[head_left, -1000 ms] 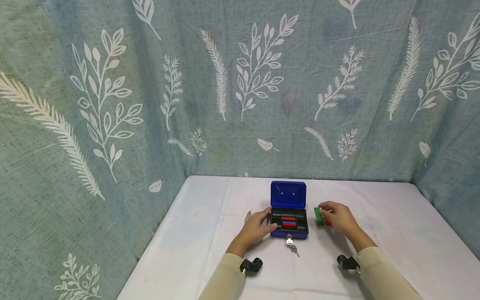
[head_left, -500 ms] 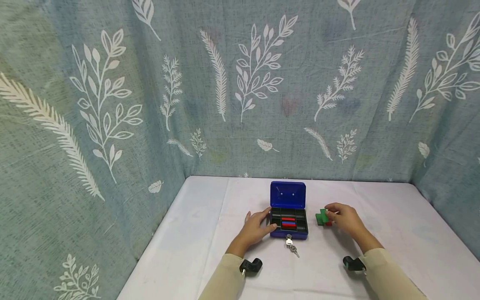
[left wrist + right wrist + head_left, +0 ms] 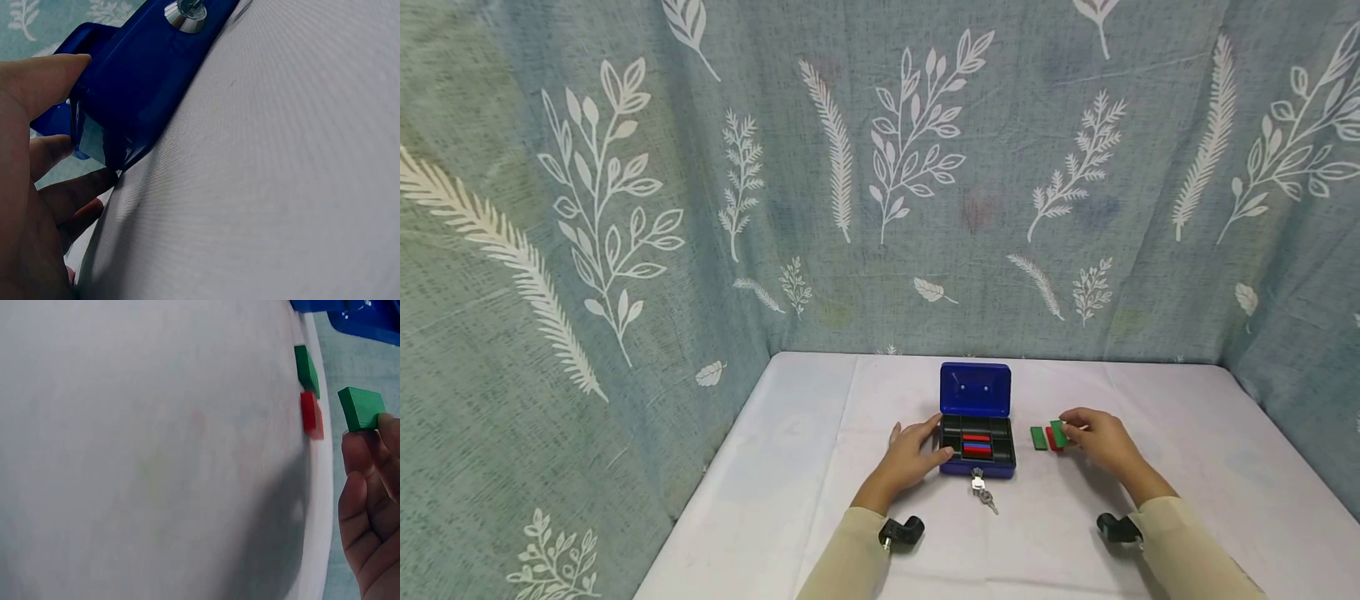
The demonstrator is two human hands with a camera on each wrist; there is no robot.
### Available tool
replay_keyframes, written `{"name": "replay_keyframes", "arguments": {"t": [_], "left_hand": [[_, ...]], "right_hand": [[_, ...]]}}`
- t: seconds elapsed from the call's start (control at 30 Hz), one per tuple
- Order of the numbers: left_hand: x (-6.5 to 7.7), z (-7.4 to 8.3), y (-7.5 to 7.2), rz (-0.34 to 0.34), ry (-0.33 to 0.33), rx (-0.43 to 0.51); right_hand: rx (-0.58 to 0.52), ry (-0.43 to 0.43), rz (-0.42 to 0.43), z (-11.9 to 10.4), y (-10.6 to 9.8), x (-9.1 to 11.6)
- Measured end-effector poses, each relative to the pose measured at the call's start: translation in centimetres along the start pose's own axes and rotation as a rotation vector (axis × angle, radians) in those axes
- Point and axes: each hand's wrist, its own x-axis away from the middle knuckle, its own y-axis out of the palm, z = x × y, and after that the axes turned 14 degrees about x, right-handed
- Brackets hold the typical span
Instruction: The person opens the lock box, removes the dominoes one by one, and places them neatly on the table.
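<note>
A blue metal cash box point(image 3: 979, 469) stands with its lid point(image 3: 975, 389) raised; red and blue blocks point(image 3: 977, 444) lie in its black tray. My left hand point(image 3: 910, 456) rests along the left side of the box, thumb point(image 3: 53, 75) at the front corner and fingers fairly straight. To the right of the box, my right hand point(image 3: 1097, 437) pinches a green block point(image 3: 362, 409) between thumb and fingertips, raised over the table. Below that block sits a red block point(image 3: 311, 415), with a second green block point(image 3: 1038, 438) to its left.
A key in the front lock of the box has a second key point(image 3: 988, 498) hanging from it. The white-covered table point(image 3: 820, 417) meets a patterned blue-green curtain point(image 3: 820, 167) behind. A black wrist camera point(image 3: 904, 530) is worn at each sleeve.
My right hand has lifted one green block and moved right with it, over the red block. The other green block stays on the table. My left hand has stayed on the box.
</note>
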Motion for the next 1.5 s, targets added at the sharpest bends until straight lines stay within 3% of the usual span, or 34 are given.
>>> {"name": "replay_keyframes", "arguments": {"t": [0.9,1.5], "left_hand": [[-0.1,-0.2,0.1,0.001,-0.004,0.01],[-0.1,-0.4,0.1,0.005,-0.003,0.008]], "right_hand": [[0.044,0.093,-0.024,1.8,-0.1,-0.4],[0.093,0.082,-0.006,2.3,0.1,-0.5]]}}
